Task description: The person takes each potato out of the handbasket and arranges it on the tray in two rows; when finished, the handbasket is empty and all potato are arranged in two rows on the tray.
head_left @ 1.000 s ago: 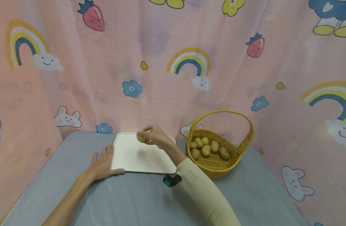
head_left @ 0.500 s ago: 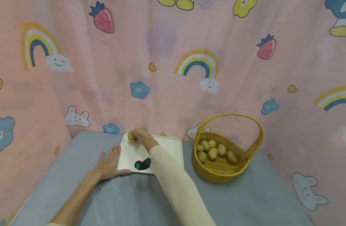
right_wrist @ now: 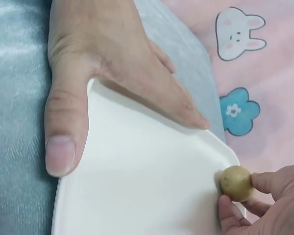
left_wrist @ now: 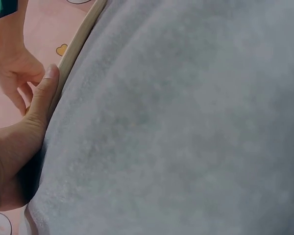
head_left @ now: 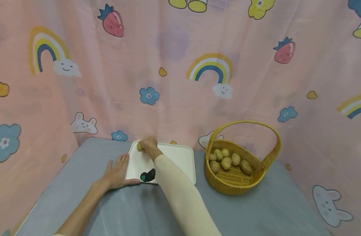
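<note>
A potato [right_wrist: 236, 183] is pinched between the thumb and fingers of my right hand [head_left: 148, 145], right at the far left corner of the white tray [head_left: 176, 160]. In the right wrist view the potato sits close over the tray's surface beside its rim. My left hand [head_left: 118, 173] rests along the tray's left edge with fingers straight, its thumb lying along the near edge. The left wrist view shows the left thumb [left_wrist: 45, 93] against the tray's rim, with the right hand [left_wrist: 19, 73] beyond it.
To the right of the tray stands a yellow wicker basket [head_left: 227, 189] with a tall handle, holding several potatoes [head_left: 226, 163]. A grey cloth [head_left: 257, 213] covers the table. Pink patterned curtain [head_left: 180, 108] hangs right behind and at both sides.
My right hand has carried the potato leftward and down to the tray's far left corner. The left hand stays at the tray's edge. The head view has shifted slightly left.
</note>
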Motion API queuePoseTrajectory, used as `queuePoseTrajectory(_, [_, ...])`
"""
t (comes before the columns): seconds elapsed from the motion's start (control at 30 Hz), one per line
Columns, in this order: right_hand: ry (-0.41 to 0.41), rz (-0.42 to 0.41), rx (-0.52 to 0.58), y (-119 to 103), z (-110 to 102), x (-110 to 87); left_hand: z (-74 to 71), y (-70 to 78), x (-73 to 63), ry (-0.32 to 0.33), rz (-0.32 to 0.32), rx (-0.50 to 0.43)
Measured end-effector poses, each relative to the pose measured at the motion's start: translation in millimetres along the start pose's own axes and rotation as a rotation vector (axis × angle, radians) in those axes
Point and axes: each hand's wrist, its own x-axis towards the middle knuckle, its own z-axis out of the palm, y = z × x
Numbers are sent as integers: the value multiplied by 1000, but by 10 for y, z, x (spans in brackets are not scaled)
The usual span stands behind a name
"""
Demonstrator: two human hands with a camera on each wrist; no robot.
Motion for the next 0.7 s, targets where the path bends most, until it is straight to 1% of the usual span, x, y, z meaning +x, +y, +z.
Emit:
queuePoseTrajectory(0.07, [5, 3, -2, 23, -12, 17, 14, 8, 7, -7, -9, -8])
queuePoseTrajectory(0.2, [-25, 21, 47, 45, -35, 56, 32, 5, 22, -6, -14, -9])
queuePoseTrajectory(0.3, [-51, 15, 58, 37, -26, 87, 34, -8, 25, -5, -16, -3])
queuePoseTrajectory(0.37, [-51, 8, 64, 34, -11, 108, 25, -1, 25, -9, -18, 3])
queuePoseTrajectory(0.57, [-37, -4, 46, 18, 39, 114, 10, 7, 28, -19, -26, 6])
queuePoseTrajectory(0.7, [-68, -26, 43, 28, 59, 101, 2, 16, 10, -15, -15, 1])
